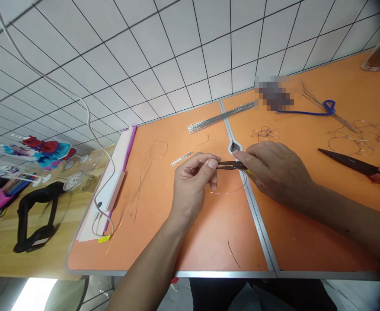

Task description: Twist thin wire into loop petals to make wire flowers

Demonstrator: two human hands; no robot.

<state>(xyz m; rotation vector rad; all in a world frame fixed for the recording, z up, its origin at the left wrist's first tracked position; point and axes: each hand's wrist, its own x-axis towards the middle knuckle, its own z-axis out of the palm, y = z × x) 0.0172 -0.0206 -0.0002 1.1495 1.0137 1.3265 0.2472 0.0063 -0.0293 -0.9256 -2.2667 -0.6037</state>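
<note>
My left hand pinches a thin wire between thumb and fingers, above the orange table. Part of that wire curves in a loop below both hands. My right hand is closed around a pair of pliers with dark jaws and a bit of yellow handle showing. The jaws point left and meet the wire beside my left thumb. Fingers hide most of the plier handles. Just behind my left hand lie several short wire pieces, and a wire ring rests farther left.
A bundle of straight wires lies near the tiled wall. Red-handled shears, tangled wire and a blue hooked wire are on the right. Left stand a white power strip with cable and a black strap. A metal seam crosses the table.
</note>
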